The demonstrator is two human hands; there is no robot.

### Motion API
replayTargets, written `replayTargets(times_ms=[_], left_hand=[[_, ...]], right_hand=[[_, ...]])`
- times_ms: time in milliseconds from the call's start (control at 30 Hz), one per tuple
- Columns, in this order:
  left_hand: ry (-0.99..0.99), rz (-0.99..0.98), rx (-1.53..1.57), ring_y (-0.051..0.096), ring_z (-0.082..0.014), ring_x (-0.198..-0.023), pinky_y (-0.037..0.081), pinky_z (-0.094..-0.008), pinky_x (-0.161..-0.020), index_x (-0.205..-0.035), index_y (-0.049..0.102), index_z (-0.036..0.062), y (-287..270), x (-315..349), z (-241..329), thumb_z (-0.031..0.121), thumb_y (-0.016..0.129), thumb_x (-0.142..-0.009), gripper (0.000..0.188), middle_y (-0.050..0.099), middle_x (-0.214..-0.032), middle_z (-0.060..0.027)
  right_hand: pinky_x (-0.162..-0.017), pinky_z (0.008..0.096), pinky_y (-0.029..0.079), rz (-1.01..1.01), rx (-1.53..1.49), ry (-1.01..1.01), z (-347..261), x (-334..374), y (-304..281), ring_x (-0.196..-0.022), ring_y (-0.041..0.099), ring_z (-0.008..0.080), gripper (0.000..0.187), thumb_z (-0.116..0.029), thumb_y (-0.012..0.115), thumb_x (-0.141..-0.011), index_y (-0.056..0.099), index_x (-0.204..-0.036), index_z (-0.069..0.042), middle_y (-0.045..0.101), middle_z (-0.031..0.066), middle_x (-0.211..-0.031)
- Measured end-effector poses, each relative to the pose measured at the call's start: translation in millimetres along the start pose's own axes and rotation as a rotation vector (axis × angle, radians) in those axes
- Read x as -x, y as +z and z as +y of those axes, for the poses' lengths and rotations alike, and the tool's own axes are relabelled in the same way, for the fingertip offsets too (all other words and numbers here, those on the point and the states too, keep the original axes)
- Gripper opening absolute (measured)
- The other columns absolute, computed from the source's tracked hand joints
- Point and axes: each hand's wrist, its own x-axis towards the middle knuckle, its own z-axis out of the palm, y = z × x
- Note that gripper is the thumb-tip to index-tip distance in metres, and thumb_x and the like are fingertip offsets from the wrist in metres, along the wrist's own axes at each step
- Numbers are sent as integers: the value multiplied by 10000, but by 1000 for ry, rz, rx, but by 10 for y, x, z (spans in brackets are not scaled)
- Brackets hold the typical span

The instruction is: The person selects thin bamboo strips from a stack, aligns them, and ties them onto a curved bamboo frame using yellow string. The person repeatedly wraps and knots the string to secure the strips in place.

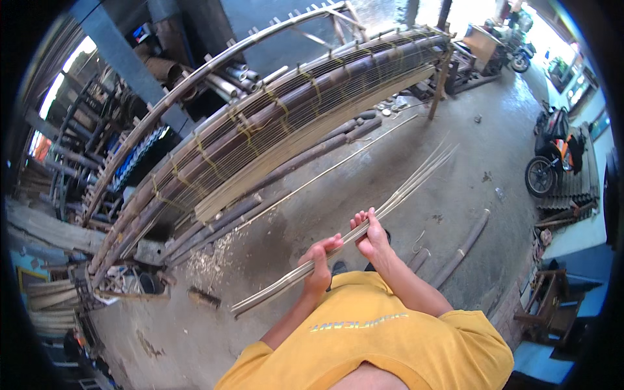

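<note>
— What is found nearest the camera?
— A yellow shirt [364,331], with both forearms stretched out past it over the grey floor [487,162].
— How is the room bounded?
— The upper left is edged by a long rack of poles [286,117], along which thin strands are strung. Pale shavings [224,253] are scattered near its lower end. On the right, a limit is set by a parked motorcycle [543,175]; between it and the rack, a wide stretch of floor is left. Closer in, a bamboo pole [463,252] is laid beside the right forearm.
— And where are the strips?
— The bundle of pale strips [404,193] is held slantwise across the body, in both hands. It is gripped near its middle by the right hand [370,238], fingers curled; lower down, it is held by the left hand [318,259]. Beyond the right hand the far ends are fanned out; past the left, the near ends are kept closer together.
</note>
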Motion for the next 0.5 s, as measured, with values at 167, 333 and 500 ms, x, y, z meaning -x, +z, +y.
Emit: replayTargets(times_ms=[167, 333, 500], left_hand=[[-658, -137, -362, 499, -300, -1345, 416, -393, -1094, -1511, 393, 16, -233, 230, -110, 493, 531, -1019, 699, 532, -1445, -189], [-590, -555, -564, 528, -308, -1319, 411, -389, -1094, -1487, 446, 42, -199, 24, 908, 483, 596, -985, 685, 545, -1432, -202], [-168, -385, -1320, 548, -395, -1260, 437, -441, -1057, -1469, 468, 74, -523, -457, 1117, 536, 537, -981, 675, 574, -1381, -206]], right_hand=[[-899, 403, 595, 87, 49, -15, -68, -799, -459, -927, 682, 192, 275, -370, 544, -1030, 544, -990, -98, 670, 48, -999], [-928, 419, 582, 167, 183, 155, -57, -1205, -750, -1011, 672, 223, 293, -379, 477, -1057, 520, -1024, -91, 662, 73, -1084], [-933, 418, 575, 227, 193, 179, 45, -1485, -825, -1057, 672, 228, 297, -379, 484, -1054, 540, -1056, -87, 679, 69, -1127]])
